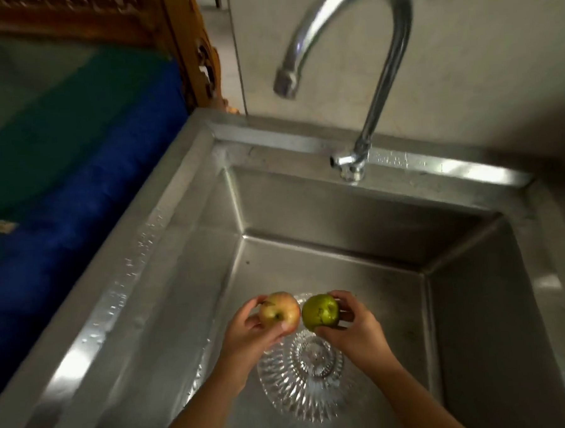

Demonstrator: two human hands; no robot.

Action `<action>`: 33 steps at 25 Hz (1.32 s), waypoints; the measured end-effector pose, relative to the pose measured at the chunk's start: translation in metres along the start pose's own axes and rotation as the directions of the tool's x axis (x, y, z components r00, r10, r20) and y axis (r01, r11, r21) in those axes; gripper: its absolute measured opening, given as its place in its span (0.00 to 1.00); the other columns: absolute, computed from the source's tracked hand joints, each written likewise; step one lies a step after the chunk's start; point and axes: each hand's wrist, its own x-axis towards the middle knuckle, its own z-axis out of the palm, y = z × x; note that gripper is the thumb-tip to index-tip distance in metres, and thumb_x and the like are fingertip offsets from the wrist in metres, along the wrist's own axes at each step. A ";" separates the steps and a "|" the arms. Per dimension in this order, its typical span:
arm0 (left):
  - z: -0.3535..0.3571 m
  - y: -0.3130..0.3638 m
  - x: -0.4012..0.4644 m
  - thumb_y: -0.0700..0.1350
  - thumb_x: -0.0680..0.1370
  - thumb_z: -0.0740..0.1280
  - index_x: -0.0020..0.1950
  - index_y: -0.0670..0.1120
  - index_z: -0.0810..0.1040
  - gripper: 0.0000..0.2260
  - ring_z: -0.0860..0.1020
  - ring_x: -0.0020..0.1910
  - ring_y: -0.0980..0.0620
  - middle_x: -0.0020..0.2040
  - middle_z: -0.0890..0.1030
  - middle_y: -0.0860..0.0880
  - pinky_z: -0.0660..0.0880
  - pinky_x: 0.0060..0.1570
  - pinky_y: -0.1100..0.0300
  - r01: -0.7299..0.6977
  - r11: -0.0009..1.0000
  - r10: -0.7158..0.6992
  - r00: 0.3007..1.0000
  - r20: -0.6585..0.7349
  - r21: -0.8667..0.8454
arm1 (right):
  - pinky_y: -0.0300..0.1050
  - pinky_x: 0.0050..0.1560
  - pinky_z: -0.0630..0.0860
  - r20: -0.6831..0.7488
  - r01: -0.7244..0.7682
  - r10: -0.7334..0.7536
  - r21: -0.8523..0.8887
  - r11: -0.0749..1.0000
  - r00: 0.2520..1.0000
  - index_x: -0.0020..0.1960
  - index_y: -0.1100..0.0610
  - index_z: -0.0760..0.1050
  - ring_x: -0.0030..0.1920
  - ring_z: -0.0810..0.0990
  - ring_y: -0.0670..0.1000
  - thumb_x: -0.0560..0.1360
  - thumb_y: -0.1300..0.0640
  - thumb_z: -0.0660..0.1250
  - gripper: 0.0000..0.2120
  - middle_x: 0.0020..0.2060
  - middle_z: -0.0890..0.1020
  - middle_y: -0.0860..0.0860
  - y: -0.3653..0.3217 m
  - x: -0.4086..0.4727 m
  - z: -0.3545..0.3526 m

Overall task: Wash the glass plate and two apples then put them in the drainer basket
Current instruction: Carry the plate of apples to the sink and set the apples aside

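Both hands are inside the steel sink (pixel 186 284), each curled around one fruit: the left hand (pixel 248 330) grips the red-yellow apple (pixel 278 312) with fingers wrapped behind it and the thumb in front, and the right hand (pixel 352 328) grips the green apple (pixel 319 311) the same way. The two apples sit just beside each other, nearly touching, held above the glass plate (pixel 300 386), which lies on the sink floor below the wrists, over what may be the drain. The tap (pixel 381 61) arches over the far side of the basin, and no stream is visible from its spout; droplets glisten on the rim. This looks like the apple-washing step, with the fruit gathered in the hands but not under running water at this instant. The drainer basket is not in view, so its place cannot be told. The next move probably calls for water: one hand must free a finger or set its apple down to open the tap, or both apples must be lifted toward the spout, then rubbed and turned. The wet, round skins could slip, so a firm cupped hold matters, and a dropped apple could strike the plate below.
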 end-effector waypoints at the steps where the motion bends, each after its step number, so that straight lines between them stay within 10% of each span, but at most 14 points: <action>1: -0.003 0.025 -0.008 0.44 0.56 0.78 0.51 0.54 0.76 0.25 0.82 0.49 0.46 0.50 0.83 0.45 0.81 0.49 0.49 -0.032 0.999 0.032 1.000 -0.001 -0.024 | 0.24 0.38 0.75 0.002 0.038 -0.038 0.007 0.999 0.999 0.54 0.49 0.75 0.42 0.80 0.34 0.60 0.63 0.78 0.25 0.43 0.81 0.43 -0.025 0.000 -0.002; 7: -0.069 0.172 -0.070 0.27 0.68 0.70 0.57 0.45 0.72 0.23 0.79 0.40 0.52 0.45 0.79 0.45 0.78 0.30 0.66 -0.217 0.974 0.214 0.975 -0.057 -0.067 | 0.25 0.40 0.75 0.087 0.261 -0.260 0.003 0.965 0.962 0.50 0.48 0.75 0.42 0.81 0.42 0.60 0.66 0.78 0.23 0.42 0.83 0.45 -0.192 -0.018 0.017; 15: -0.262 0.260 -0.139 0.34 0.68 0.73 0.51 0.54 0.74 0.20 0.80 0.42 0.52 0.47 0.79 0.47 0.79 0.33 0.65 -0.268 0.963 0.242 0.899 -0.365 -0.021 | 0.35 0.47 0.77 0.366 0.440 -0.422 0.037 0.897 0.829 0.54 0.54 0.74 0.43 0.80 0.48 0.61 0.66 0.77 0.25 0.42 0.82 0.48 -0.359 -0.044 0.180; 23: -0.418 0.189 -0.125 0.37 0.66 0.75 0.46 0.57 0.75 0.18 0.80 0.45 0.51 0.48 0.78 0.47 0.79 0.32 0.62 -0.068 0.995 0.028 0.877 -0.480 -0.068 | 0.40 0.55 0.75 0.551 0.446 -0.307 -0.137 0.884 0.776 0.61 0.54 0.73 0.53 0.79 0.50 0.62 0.59 0.77 0.29 0.50 0.81 0.50 -0.343 -0.042 0.359; 33: -0.435 0.158 -0.112 0.39 0.67 0.75 0.57 0.54 0.72 0.23 0.78 0.48 0.53 0.54 0.79 0.47 0.78 0.38 0.60 0.038 0.999 -0.038 0.900 -0.434 -0.008 | 0.45 0.62 0.73 0.581 0.496 -0.257 -0.299 0.815 0.772 0.69 0.53 0.65 0.63 0.74 0.52 0.66 0.53 0.75 0.35 0.63 0.76 0.52 -0.316 -0.037 0.388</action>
